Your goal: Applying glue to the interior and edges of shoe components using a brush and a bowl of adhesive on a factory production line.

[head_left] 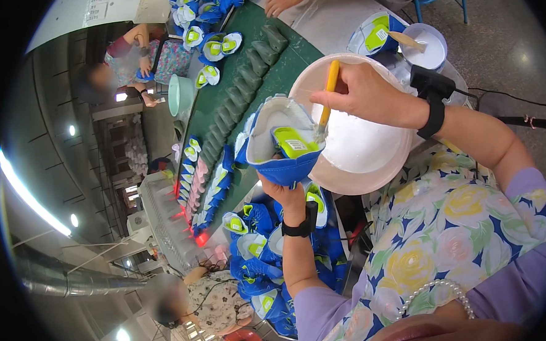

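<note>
A shoe upper (288, 171), blue and stitched outside, with a pale fabric lining and a smooth lime-green piece (291, 143) in its cupped opening, is held up beside the round basin (357, 186). The left hand (285, 193) grips it from below, while the right hand (368, 96) is closed on the slim yellow handle of a brush (332, 78), its bristles at the lining's right edge. The smooth, pale pink basin holds glossy white liquid and overlaps the edge of the matt green belt (302, 53). Along the belt runs a row of dark wedge-shaped pieces (244, 84), with a bare green strip between them and the edge by the grey table (329, 13). At that table's right edge sits a smaller bowl (438, 41) with a wooden-handled brush (407, 40); soft, crumpled blue uppers (254, 273) crowd together beneath the left forearm
</note>
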`<state>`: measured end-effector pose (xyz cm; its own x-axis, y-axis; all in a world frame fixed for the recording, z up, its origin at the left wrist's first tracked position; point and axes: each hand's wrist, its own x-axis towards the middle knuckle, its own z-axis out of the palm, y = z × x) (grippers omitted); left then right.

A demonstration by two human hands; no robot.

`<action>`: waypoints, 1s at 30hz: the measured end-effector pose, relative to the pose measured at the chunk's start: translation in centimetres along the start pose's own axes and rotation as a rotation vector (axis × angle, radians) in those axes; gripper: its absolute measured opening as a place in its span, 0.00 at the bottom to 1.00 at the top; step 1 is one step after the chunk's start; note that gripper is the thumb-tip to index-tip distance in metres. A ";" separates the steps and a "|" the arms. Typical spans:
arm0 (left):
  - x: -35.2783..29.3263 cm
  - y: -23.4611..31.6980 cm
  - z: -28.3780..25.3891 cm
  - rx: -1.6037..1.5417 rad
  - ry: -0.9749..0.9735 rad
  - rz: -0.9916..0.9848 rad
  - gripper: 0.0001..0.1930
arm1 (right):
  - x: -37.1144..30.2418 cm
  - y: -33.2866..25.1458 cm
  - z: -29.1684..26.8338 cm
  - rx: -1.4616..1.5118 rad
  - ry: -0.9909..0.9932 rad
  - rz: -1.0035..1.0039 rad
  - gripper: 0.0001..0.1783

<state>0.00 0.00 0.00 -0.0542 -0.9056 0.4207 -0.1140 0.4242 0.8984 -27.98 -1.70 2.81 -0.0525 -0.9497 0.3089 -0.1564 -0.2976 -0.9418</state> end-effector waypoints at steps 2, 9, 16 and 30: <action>0.1 0.4 0.4 -0.022 0.128 -0.050 0.26 | -0.4 -0.3 0.4 0.217 -0.031 0.174 0.20; 2.2 1.4 -0.5 0.653 0.069 0.470 0.19 | 0.1 -0.1 -2.0 0.047 -0.079 -0.056 0.13; 0.8 0.9 0.4 0.650 -0.539 -0.183 0.19 | -1.0 -0.6 -0.2 -0.626 -0.679 -0.637 0.12; -2.2 0.4 5.3 -0.688 0.182 -1.383 0.24 | -1.1 -1.3 -0.7 0.105 -0.227 -0.737 0.09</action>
<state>-5.17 2.13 -1.21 -0.1725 -0.5867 -0.7912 0.4916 -0.7474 0.4470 -28.40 -0.20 3.73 0.2341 -0.4962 0.8360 0.0223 -0.8570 -0.5149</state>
